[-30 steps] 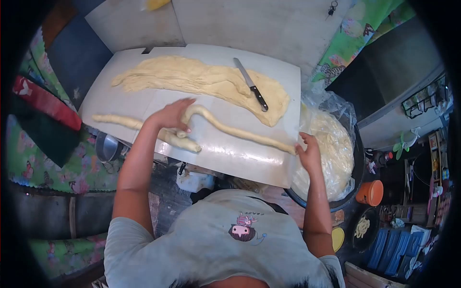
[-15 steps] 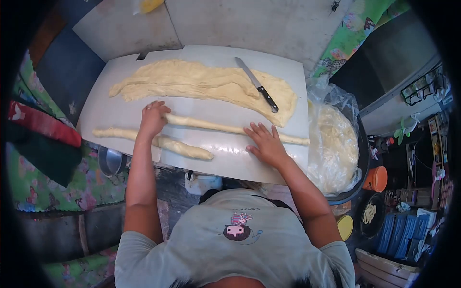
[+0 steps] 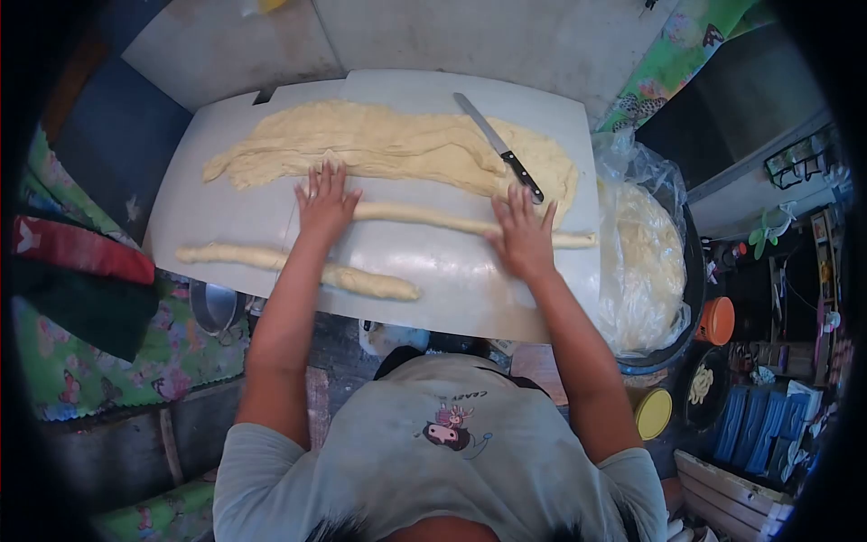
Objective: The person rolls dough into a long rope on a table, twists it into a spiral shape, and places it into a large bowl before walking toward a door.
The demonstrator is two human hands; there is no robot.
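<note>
Both of our hands have slid farther from the body since half a second ago, and they now lie flat, fingers spread, on the thin dough rope (image 3: 424,217) that a second ago was curled at its left end and has since been pulled out straight. Our left hand (image 3: 325,200) presses on the rope's left end, its fingertips just short of the broad dough sheet (image 3: 388,149). Our right hand (image 3: 524,233), which earlier rested nearer the board's front edge, now covers the rope toward its right end, with a short stub of dough showing beyond it. Neither hand grips anything; both are open palms bearing down on the rope.

We see the rope as a pale, smooth, slender cylinder running nearly level across the middle of the white board (image 3: 452,280), whose surface is glossy and catches the light. Nearer to us lies a thicker dough roll (image 3: 298,266), lumpier and slanting, with our left forearm crossing over it. The sheet beyond is ragged-edged, wrinkled and matte. A knife (image 3: 501,149) with a bright blade and black handle lies aslant on the sheet's right part. At the board's right, crinkled clear plastic (image 3: 646,262) covers a mound of dough in a dark round basin.
</note>
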